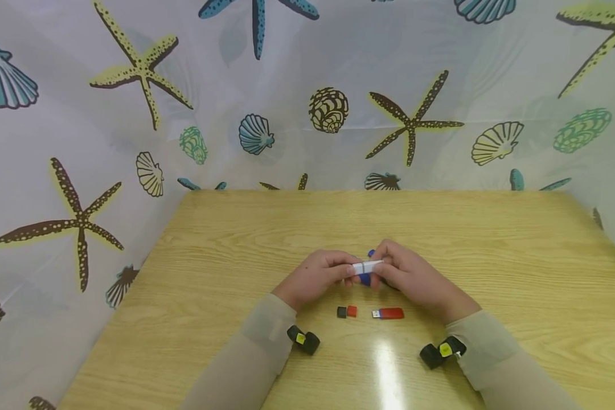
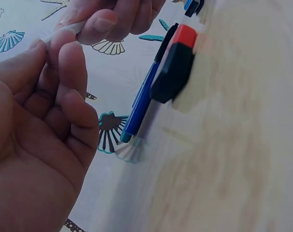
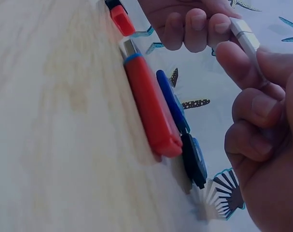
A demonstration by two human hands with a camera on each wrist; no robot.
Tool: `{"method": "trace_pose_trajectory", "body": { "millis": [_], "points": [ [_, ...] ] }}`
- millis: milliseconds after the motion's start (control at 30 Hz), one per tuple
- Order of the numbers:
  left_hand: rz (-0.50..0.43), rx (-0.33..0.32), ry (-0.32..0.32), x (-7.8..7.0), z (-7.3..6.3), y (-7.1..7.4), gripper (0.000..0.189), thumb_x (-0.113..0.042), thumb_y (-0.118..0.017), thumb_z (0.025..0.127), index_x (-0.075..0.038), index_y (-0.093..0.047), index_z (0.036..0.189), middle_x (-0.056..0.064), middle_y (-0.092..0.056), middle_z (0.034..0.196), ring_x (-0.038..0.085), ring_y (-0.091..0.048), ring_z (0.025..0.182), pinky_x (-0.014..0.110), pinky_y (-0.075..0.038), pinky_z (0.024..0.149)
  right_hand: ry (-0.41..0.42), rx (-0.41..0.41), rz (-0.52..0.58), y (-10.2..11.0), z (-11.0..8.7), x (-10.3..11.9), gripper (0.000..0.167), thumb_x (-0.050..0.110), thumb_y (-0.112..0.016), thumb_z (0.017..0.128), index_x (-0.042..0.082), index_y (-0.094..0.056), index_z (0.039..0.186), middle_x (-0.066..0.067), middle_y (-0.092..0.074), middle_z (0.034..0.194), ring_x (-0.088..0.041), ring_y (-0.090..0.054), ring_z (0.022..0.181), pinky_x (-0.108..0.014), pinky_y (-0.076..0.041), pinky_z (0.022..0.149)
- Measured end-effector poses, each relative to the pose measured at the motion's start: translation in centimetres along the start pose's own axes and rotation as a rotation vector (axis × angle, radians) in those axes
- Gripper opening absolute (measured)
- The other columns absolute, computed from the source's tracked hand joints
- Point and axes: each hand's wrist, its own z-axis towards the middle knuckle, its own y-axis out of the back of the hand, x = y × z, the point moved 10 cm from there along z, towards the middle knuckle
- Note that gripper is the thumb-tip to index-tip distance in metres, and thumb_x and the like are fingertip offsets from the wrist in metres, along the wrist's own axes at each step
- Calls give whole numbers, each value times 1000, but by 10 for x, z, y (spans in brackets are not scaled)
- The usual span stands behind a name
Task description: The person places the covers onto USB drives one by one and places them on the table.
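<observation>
A slim white USB stick (image 1: 368, 267) with a seam across it is held level between both hands above the table; no connector shows. My left hand (image 1: 322, 274) pinches its left end between thumb and index finger. The right hand (image 1: 414, 273) pinches the other end, its remaining fingers curled below in the right wrist view. Closer to me lies a red USB stick (image 1: 392, 313), its metal connector bare and pointing left. Beside it sit a small black cap-like block (image 1: 341, 312) and a red one (image 1: 352, 311).
Behind the hands lies a long blue item (image 1: 365, 279), partly hidden; a blue and black pair (image 3: 174, 101) shows in the right wrist view. The wooden table (image 1: 225, 245) meets a patterned cloth (image 1: 297, 131) at its back and sides. Both wrists carry black straps.
</observation>
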Motion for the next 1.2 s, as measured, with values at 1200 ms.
{"method": "trace_pose_trajectory", "body": {
  "millis": [1200],
  "points": [
    [126,-92,22,0,1,1,20,-30,-60,104,-17,-69,92,9,-67,86,23,-52,69,32,-42,63,18,-13,-127,-11,1,5,13,38,-57,104,24,-56,104,0,-72,82,-19,-49,70,-32,-41,67]
  ]
}}
